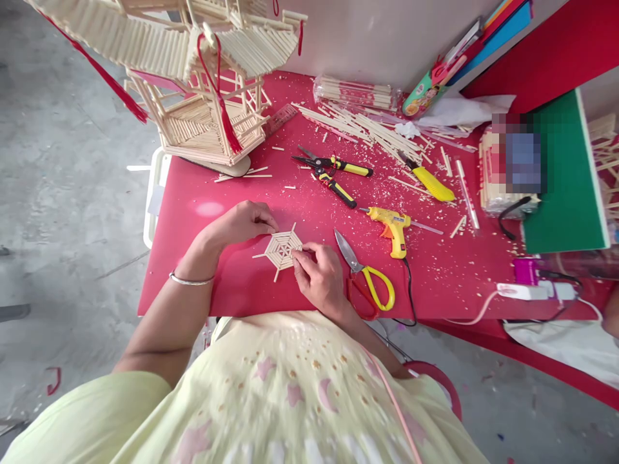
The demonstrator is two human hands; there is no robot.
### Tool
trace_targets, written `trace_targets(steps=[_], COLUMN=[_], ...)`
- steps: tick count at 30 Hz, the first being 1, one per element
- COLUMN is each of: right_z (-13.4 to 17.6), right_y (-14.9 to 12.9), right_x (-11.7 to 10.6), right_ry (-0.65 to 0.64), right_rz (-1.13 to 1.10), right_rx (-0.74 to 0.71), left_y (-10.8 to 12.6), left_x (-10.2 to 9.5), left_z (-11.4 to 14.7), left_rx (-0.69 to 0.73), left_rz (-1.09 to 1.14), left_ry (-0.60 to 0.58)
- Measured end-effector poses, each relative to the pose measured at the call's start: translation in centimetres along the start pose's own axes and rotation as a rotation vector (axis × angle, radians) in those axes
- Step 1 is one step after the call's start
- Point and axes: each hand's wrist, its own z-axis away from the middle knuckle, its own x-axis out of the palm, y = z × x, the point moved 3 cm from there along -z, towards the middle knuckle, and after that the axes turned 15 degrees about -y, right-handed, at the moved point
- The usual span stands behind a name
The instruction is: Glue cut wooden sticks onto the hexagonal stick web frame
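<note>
Evidently the small hexagonal stick web [283, 251] lies near the front edge of the red table [236, 290], between the two hands. The right hand [318, 274] grasps its right side between thumb and forefinger; the left hand [251, 219] has its fingertips drawn together at the upper left of it, though whether they pinch a spoke or merely touch it I cannot tell. At the back, a clear plastic wrapper [358, 93] lies on its side, full of bundled sticks, and just to the right of it leans a green printed canister [420, 96] with a red thing and other slim items poking out of its mouth, too crowded to name. Farther right, a second clear-wrapped pack [488, 174] holds more sticks, partly hidden by a blurred patch, beside a green board [556, 212]. Loose sticks [372, 129] spill in front of the first pack amid shavings. Nearer the hands are yellow-and-black snips [329, 171] with jaws parted, a yellow-handled cutter [432, 183], a yellow glue gun [394, 225] and scissors [360, 264] with one red and one yellow loop. A tasselled stick pavilion [207, 129] stands at the table's back left.
</note>
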Motion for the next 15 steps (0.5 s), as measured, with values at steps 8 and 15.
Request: trace_targets(steps=[8,15], right_z=[0.07,-0.02], right_y=[0.05,-0.1], right_x=[0.03,-0.1], right_ry=[-0.01,-0.026], right_rz=[0.007,0.009], right_rx=[0.008,0.021], left_y=[-0.14,0.03], left_x=[0.08,0.07], left_z=[-0.02,-0.1], left_rx=[0.034,0.056], left_rz=[-0.043,-0.022], left_ry=[-0.017,-0.016])
